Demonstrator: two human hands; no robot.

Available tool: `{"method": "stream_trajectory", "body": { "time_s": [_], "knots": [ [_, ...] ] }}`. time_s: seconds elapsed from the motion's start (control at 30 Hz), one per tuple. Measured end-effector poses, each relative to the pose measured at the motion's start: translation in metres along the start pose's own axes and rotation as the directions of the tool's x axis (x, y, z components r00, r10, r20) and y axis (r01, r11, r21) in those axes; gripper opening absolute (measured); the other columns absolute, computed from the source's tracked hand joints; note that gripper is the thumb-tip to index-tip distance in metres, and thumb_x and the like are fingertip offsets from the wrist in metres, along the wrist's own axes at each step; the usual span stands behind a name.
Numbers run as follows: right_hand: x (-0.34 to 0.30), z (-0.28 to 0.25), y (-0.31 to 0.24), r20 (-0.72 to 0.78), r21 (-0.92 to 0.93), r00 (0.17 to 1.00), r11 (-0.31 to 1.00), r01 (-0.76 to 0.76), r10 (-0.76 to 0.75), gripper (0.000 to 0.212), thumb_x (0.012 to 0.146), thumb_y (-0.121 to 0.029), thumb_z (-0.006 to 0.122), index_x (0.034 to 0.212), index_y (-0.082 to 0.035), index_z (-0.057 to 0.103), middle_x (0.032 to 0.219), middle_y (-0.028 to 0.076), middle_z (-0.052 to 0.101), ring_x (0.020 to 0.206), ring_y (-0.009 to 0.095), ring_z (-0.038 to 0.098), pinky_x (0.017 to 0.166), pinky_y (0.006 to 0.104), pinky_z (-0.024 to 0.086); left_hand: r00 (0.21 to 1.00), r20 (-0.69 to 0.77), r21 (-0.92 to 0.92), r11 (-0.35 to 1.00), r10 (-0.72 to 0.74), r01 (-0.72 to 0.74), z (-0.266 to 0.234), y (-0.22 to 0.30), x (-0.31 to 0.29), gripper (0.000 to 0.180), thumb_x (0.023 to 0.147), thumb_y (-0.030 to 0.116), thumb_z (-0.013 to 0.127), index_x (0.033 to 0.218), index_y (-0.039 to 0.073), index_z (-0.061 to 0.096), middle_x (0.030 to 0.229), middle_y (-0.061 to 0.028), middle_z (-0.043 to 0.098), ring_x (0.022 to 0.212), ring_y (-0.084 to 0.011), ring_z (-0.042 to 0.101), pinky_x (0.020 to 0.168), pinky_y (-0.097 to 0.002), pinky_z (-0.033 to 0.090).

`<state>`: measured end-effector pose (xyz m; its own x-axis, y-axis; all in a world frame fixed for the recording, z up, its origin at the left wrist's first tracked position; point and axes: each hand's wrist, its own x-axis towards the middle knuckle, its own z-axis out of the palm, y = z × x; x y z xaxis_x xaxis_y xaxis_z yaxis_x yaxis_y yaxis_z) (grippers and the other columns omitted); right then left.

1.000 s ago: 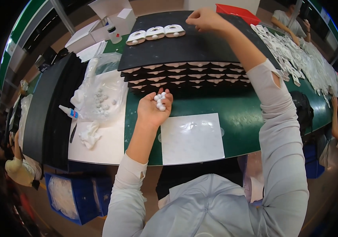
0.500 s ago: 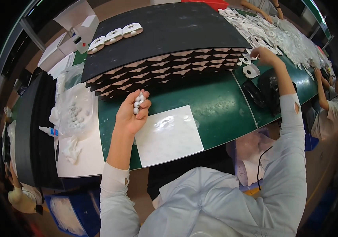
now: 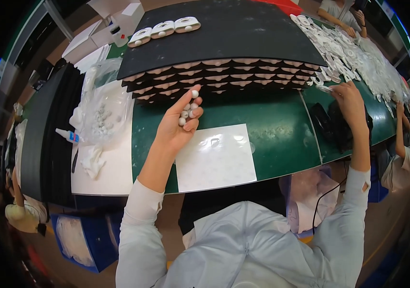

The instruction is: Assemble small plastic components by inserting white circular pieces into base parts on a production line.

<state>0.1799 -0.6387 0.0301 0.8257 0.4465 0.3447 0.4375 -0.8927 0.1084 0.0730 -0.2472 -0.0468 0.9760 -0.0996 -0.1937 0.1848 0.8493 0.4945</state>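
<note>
Several small white balls rest in my left hand, whose fingers curl round them. One ball sits at the tip of the thumb and forefinger. At the right, my right hand pinches the edge of a white plastic part, beside the heap of similar white parts. A white sheet lies on the green table just right of my left wrist. Behind my left hand stands a stack of black foam sheets with white parts between its layers. Three white housings sit in a row on top.
At the left lie a clear bag of white balls, a small glue bottle and a crumpled white cloth. Black sheets stand farther left. A black bundle lies below my right hand. Other people work at the right.
My right hand has come back toward me from the heap, now with a white plastic part at its fingertips. A ball has moved up to my left fingertips. The whole view has shifted.
</note>
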Motion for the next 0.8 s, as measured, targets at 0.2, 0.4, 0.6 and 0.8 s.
{"method": "stream_trajectory", "body": {
  "time_s": [0.2, 0.4, 0.6, 0.8],
  "knots": [
    [-0.029, 0.002, -0.112, 0.134, 0.903, 0.988, 0.402, -0.154, 0.079, 0.011, 0.082, -0.003, 0.055, 0.090, 0.001, 0.061, 0.083, 0.000, 0.060, 0.075, 0.005, 0.052, 0.067, 0.0203, 0.042, 0.999, 0.036, 0.034, 0.999, 0.011, -0.012, 0.005, -0.001, 0.004, 0.032, 0.082, 0.008, 0.055, 0.113, 0.004, 0.049, 0.096, -0.0085, 0.053, 0.065, -0.0097, 0.045, 0.036, -0.0152, 0.028],
    [-0.034, 0.060, -0.199, 0.251, 0.967, 0.956, -0.006, -0.255, -0.149, 0.018, 0.086, -0.007, 0.052, 0.101, 0.001, 0.054, 0.091, 0.004, 0.060, 0.081, 0.008, 0.055, 0.072, 0.0212, 0.044, 1.000, 0.004, 0.119, 0.993, 0.011, -0.011, 0.003, -0.003, 0.005, 0.028, 0.081, 0.014, 0.062, 0.106, 0.006, 0.053, 0.094, -0.0063, 0.055, 0.060, -0.0062, 0.045, 0.034, -0.0149, 0.026],
    [-0.034, 0.068, -0.221, 0.236, 0.969, 0.959, 0.119, -0.218, -0.159, 0.014, 0.087, -0.007, 0.051, 0.098, 0.001, 0.053, 0.088, 0.003, 0.059, 0.078, 0.008, 0.054, 0.071, 0.0218, 0.044, 1.000, 0.014, 0.069, 0.998, 0.010, -0.011, -0.007, -0.002, 0.006, 0.020, 0.081, 0.019, 0.063, 0.095, 0.008, 0.056, 0.090, -0.0046, 0.055, 0.059, -0.0059, 0.044, 0.035, -0.0147, 0.025],
    [-0.036, 0.070, -0.222, 0.161, 0.959, 0.977, 0.254, -0.122, -0.137, 0.012, 0.087, -0.007, 0.050, 0.097, 0.000, 0.052, 0.083, 0.003, 0.057, 0.074, 0.008, 0.052, 0.068, 0.0213, 0.043, 1.000, 0.013, 0.113, 0.993, 0.027, -0.028, -0.002, -0.002, 0.003, 0.024, 0.080, 0.016, 0.064, 0.101, 0.008, 0.056, 0.091, -0.0039, 0.055, 0.061, -0.0055, 0.044, 0.036, -0.0145, 0.026]
  ]
}}
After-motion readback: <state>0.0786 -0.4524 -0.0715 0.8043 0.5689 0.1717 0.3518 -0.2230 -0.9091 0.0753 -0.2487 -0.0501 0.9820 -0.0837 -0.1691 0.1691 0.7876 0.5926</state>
